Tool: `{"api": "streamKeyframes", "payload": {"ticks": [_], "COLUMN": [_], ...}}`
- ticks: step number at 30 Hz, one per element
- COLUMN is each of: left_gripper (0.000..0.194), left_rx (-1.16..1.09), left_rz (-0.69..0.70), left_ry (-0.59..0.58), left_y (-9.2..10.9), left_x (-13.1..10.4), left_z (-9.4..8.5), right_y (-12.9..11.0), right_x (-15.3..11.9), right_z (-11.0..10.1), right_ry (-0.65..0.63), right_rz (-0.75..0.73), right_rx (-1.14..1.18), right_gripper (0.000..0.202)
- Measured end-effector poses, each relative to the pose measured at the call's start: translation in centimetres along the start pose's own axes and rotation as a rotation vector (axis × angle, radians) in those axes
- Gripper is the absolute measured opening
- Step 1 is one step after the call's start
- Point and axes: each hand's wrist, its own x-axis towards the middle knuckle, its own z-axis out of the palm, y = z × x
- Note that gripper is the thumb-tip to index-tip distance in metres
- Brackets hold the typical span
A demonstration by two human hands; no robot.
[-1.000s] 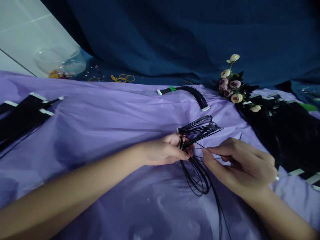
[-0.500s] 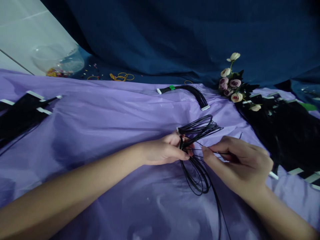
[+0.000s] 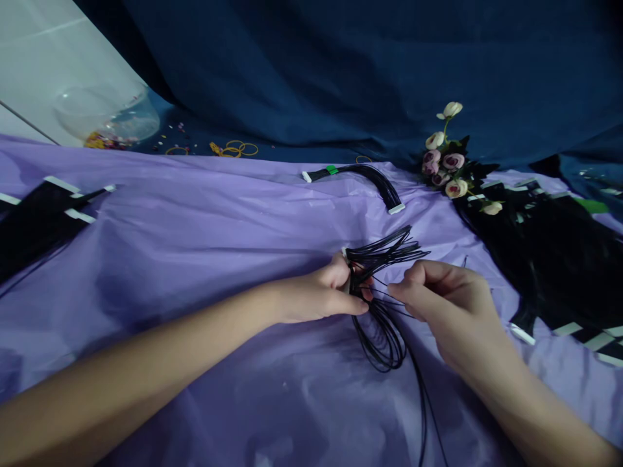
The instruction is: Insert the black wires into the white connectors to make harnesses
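Note:
My left hand (image 3: pixel 341 295) is closed round a bundle of thin black wires (image 3: pixel 382 340), with a white connector (image 3: pixel 344 253) showing above the thumb side. The wires loop out above and below the fist, and a few strands hang toward the bottom of the view. To the right, my right hand (image 3: pixel 442 295) pinches a thin black wire (image 3: pixel 382 282) between thumb and forefinger; the strand runs back to the bundle. Beyond the hands a finished-looking wire harness (image 3: pixel 363 170) lies curved on the cloth, with white connectors at both ends and a green tape band.
Stacks of black wire harnesses lie at the left (image 3: pixel 34 224) and right (image 3: pixel 549 253) on the purple sheet (image 3: pixel 195 233). Artificial flowers (image 3: pixel 452 162) stand at the back right. A clear plastic tub (image 3: pixel 107 117), tipped over, and yellow rubber bands (image 3: pixel 233 149) lie by the blue curtain (image 3: pixel 292 78).
My right hand has shifted slightly left and up, still pinching. The upper wire loops look more spread and lower at their tips. The whole view has slid slightly left.

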Motion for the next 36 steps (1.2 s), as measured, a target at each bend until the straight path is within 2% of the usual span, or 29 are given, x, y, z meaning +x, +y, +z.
{"api": "streamKeyframes", "payload": {"ticks": [7, 11, 14, 18, 20, 23, 25, 30, 32, 36], "left_gripper": [0.044, 0.047, 0.051, 0.045, 0.045, 0.052, 0.052, 0.022, 0.025, 0.041], "left_rx": [0.165, 0.203, 0.2, 0.151, 0.192, 0.257, 0.28, 0.366, 0.332, 0.258], "left_rz": [-0.007, -0.014, 0.026, 0.091, 0.096, 0.085, 0.095, 0.067, 0.061, 0.026], "left_ry": [0.058, 0.109, 0.112, 0.03, 0.011, 0.042, 0.052, 0.014, 0.041, 0.108], "left_y": [-0.4, -0.5, -0.3, -0.1, 0.0, 0.0, 0.0, 0.0, 0.0, -0.1], "left_x": [-0.3, -0.3, -0.2, 0.0, 0.0, 0.0, 0.0, -0.1, -0.2, -0.1], "left_z": [0.2, 0.3, 0.4, 0.3, 0.2, 0.2, 0.2, 0.1, 0.1, 0.1], "right_y": [0.7, 0.8, 0.8, 1.2, 1.4, 1.2, 0.7, -0.3, -0.3, 0.1], "right_x": [-0.3, -0.5, -0.6, -0.3, 0.0, 0.7, 1.0, 1.3, 1.3, 1.6], "right_z": [-0.1, 0.3, 0.5, -0.1, -0.5, -0.8, -0.7, 0.1, 0.4, 0.7], "right_ry": [0.012, 0.027, 0.051, 0.147, 0.131, 0.062, 0.046, 0.052, 0.065, 0.076], "right_rz": [0.104, 0.016, -0.233, -0.804, -1.006, -1.144, -1.194, -1.234, -1.209, -1.179], "right_rx": [0.083, -0.009, -0.299, -0.812, -0.991, -1.133, -1.177, -1.211, -1.228, -1.228], "right_gripper": [0.032, 0.032, 0.026, 0.007, 0.024, 0.034, 0.027, 0.013, 0.015, 0.015]}}
